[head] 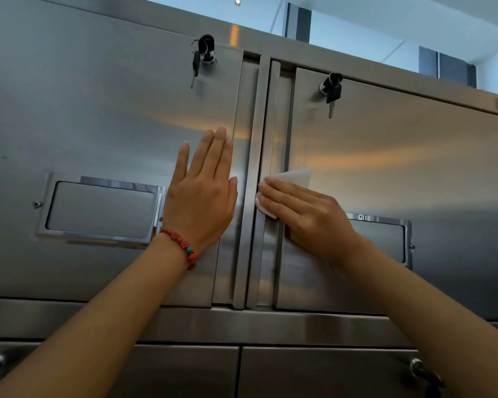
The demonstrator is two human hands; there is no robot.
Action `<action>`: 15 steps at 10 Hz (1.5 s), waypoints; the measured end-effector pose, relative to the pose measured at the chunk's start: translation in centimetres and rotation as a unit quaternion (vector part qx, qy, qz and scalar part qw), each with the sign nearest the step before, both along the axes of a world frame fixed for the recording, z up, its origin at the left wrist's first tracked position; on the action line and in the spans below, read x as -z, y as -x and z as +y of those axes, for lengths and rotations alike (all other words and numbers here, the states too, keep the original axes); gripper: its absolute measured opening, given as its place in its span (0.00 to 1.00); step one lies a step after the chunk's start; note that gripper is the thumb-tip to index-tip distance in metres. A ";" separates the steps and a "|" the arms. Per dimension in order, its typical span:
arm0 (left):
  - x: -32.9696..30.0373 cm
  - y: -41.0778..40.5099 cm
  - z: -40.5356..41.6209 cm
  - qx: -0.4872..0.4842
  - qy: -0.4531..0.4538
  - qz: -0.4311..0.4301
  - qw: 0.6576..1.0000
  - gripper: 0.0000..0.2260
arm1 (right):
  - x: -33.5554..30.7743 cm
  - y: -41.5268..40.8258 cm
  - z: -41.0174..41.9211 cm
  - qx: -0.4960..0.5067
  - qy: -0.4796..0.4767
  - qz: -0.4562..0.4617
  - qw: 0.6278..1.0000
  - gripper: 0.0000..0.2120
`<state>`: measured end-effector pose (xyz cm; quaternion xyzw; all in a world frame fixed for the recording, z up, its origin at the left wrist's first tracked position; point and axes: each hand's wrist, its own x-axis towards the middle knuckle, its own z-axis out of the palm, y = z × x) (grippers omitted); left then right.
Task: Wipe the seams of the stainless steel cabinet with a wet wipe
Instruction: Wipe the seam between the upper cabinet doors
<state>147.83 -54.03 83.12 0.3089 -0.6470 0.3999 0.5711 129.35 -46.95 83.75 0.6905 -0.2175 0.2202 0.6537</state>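
We see the left hand (203, 193) flat on the left door (98, 110), fingers straight and together, near its right edge; the right hand (305, 216) presses the wipe (295, 176) with straight fingers on the middle seam (260, 133) of the cabinet (270, 323).

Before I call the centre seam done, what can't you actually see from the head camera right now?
- Most of the wet wipe and the seam under it: covered by the right hand.
- Left door under the flat left hand: hidden.
- Lower door locks: partly cut off by arms and frame edge.
- Seam grime: too fine to judge.
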 end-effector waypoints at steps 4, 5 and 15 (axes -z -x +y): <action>0.0 0.0 0.1 -0.002 0.002 0.001 1.000 0.26 | 0.7 0.1 0.1 0.003 -0.004 0.009 1.000 0.14; 0.1 0.0 0.0 0.002 0.004 0.005 1.000 0.26 | 0.4 -0.1 0.0 0.000 0.000 -0.008 1.000 0.16; 0.1 0.0 0.0 -0.002 0.004 0.002 1.000 0.26 | 2.1 0.5 -0.3 0.024 0.021 0.042 0.999 0.13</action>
